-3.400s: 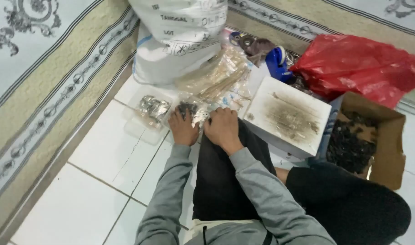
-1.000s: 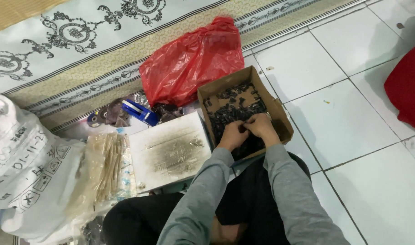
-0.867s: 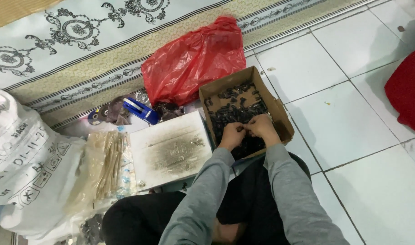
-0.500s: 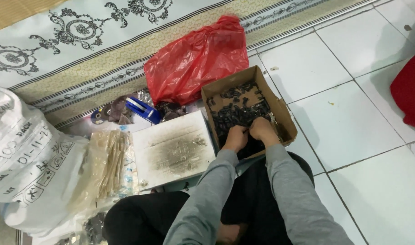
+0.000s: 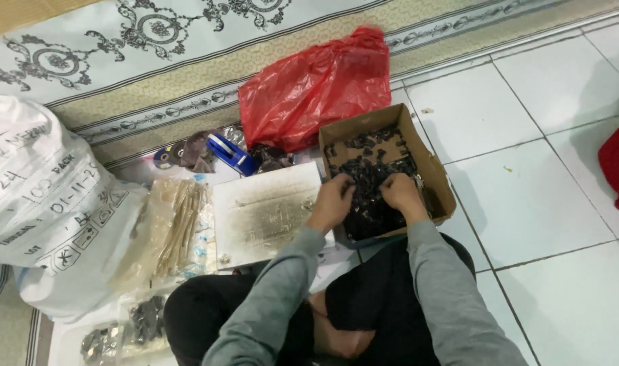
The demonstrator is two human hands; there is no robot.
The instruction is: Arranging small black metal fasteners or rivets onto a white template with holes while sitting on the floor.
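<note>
Box: brown cardboard box (image 5: 437,177), open top, flaps up, corrugated, worn edges; on white tile floor (image 5: 526,203) just ahead of knees, right of centre.
Contents: heap of small black parts (image 5: 367,169), shiny, irregular, tangled; fills most of box, bare cardboard showing at far end.
Left hand (image 5: 331,202): over near-left corner of box, fingers curled down into the parts; whether pinching a piece — can't tell.
Right hand (image 5: 401,193): inside box at near-right, fingers bent into heap, tips hidden; grip can't tell.
Sleeves: grey knit, long, both arms; dark trousers below.
Board: flat pale board (image 5: 265,213), rectangular, smudged w/ dark grime, touching box's left side.
Red bag: thin red plastic bag (image 5: 316,91), crinkled, bulging, just behind box, partly on carpet edge.
Tape: blue roll-shaped item (image 5: 231,152) beside red bag, among dark scraps.
Clear packs: transparent plastic bags (image 5: 177,227) w/ tan stick-like pieces, left of board.
Sack: big white woven sack (image 5: 45,203), printed, full, far left.
Carpet: patterned carpet (image 5: 154,41), pale w/ dark scrollwork & beige border, along top.
Lower left: clear bag of small dark/silver bits (image 5: 120,332), contents blurred.
</note>
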